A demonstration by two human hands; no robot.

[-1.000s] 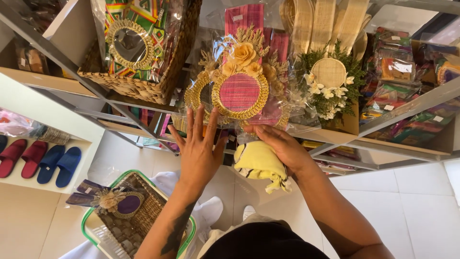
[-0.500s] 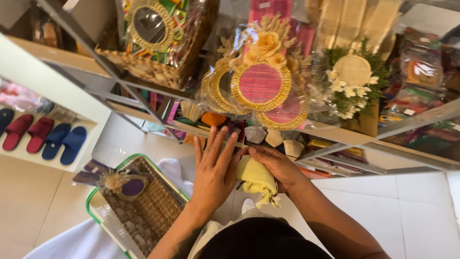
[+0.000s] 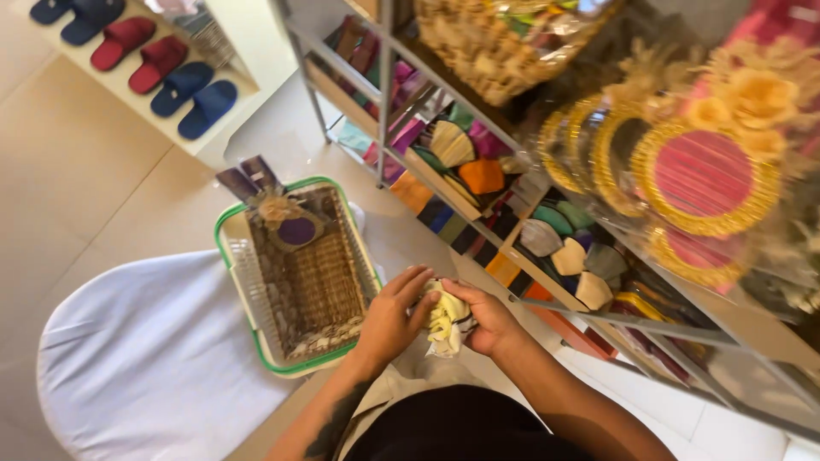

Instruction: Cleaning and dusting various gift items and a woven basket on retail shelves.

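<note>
Seen from the head camera, the left hand (image 3: 395, 316) and right hand (image 3: 489, 318) meet in front of the person's body, fingers of both closed around a crumpled pale-yellow cloth (image 3: 446, 320). Just left of the hands a woven brown basket (image 3: 320, 286) sits in a white, green-rimmed plastic tray (image 3: 243, 286), beside a metal shelf rack (image 3: 547, 282) of colourful folded goods.
</note>
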